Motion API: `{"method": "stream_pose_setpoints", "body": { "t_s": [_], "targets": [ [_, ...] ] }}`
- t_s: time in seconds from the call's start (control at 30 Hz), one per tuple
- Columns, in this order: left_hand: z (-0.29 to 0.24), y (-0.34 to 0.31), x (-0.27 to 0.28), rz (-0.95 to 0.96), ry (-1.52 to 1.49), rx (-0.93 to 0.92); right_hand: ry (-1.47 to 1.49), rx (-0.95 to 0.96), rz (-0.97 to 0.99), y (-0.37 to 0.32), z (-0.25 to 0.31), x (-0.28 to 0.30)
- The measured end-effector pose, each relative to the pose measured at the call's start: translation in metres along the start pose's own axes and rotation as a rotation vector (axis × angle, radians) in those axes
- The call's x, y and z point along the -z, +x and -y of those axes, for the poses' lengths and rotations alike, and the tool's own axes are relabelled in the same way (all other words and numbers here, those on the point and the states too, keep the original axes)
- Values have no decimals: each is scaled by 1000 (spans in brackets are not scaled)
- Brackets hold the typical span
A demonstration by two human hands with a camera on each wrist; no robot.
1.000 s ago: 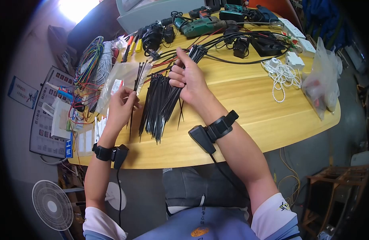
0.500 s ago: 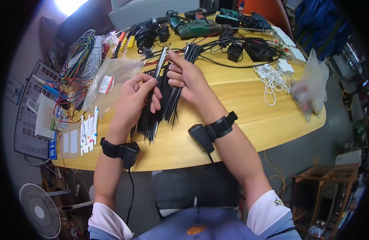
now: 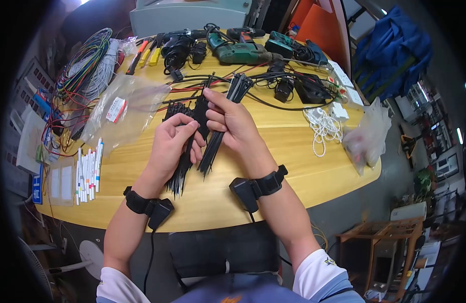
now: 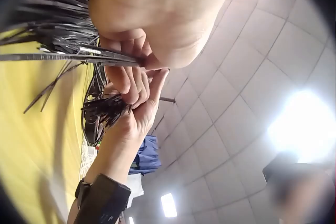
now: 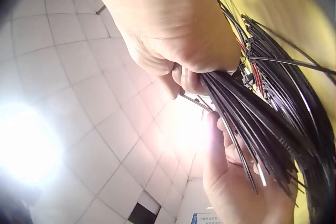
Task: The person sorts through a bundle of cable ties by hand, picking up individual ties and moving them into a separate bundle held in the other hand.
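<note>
Thick in the grip of my right hand [image 3: 234, 125] is a bundle of black cable ties [image 3: 210, 156], heads up and tails hanging toward the table. My left hand [image 3: 175, 144] is close beside it, thumb and fingertips together. In the left wrist view, a few thin cable ties [image 4: 68, 57] run into that pinch. My right thumb and forefinger touch the upper end of these few ties. A loose pile of cable ties [image 3: 178, 110] lies on the table behind and under my left hand, partly hidden by it.
A clear plastic bag [image 3: 137, 96] with a label and several markers [image 3: 89, 174] lie on the left. Wire coils [image 3: 86, 65], a green power drill [image 3: 243, 53] and black cables spread across the back. White cord [image 3: 321, 129] and a filled plastic bag [image 3: 366, 136] are on the right.
My left hand has brought its few cable ties rightward from beside the pile to my right hand. The right hand still holds its bundle. The head view has shifted.
</note>
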State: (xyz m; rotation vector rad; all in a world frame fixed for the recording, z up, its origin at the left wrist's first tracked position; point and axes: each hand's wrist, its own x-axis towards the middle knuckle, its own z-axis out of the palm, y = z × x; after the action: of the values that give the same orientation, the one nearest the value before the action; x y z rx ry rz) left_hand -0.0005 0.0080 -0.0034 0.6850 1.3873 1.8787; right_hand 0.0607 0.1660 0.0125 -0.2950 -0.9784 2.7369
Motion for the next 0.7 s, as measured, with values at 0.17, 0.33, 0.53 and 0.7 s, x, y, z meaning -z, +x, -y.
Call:
{"method": "stream_pose_setpoints", "body": {
  "t_s": [0.17, 0.33, 0.53, 0.7],
  "targets": [
    [0, -3, -5, -29, -19, -43, -87, 38, -25, -1, 2, -4],
    [2, -2, -2, -40, -24, -37, -167, 41, -48, -1, -1, -3],
    [1, -2, -2, -69, -38, -56, -227, 73, -102, -2, -4, -7],
    [5, 0, 2, -82, -41, -92, -218, 82, -111, -4, -3, -9]
  ]
}}
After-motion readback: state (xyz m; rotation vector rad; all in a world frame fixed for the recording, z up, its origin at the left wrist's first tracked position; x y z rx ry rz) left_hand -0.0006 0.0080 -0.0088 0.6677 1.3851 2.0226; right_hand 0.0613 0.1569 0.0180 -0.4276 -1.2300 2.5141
